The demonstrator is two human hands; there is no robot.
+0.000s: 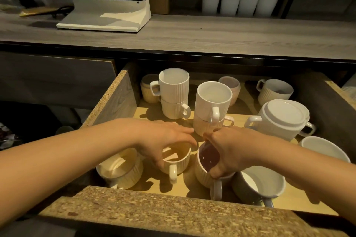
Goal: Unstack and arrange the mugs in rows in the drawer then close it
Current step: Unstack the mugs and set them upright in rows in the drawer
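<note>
The drawer [119,98] stands open, holding several ribbed mugs. My left hand [165,136] grips the rim of a cream mug [176,161] in the front row, handle toward me. My right hand [229,150] pinches the rim of a cream mug with a dark inside [204,171] beside it. Another cream mug [121,169] sits front left and a grey mug [260,183] front right. Behind stand a white two-mug stack [174,92], a second stack [212,106], and an upside-down stack [279,119] at the right.
Single mugs sit at the drawer's back: a cream one [149,88], a pinkish one [231,86] and a white one [274,90]. A white bowl-like mug [323,148] is at the right edge. A screen on a white stand [107,2] rests on the counter [212,34] above.
</note>
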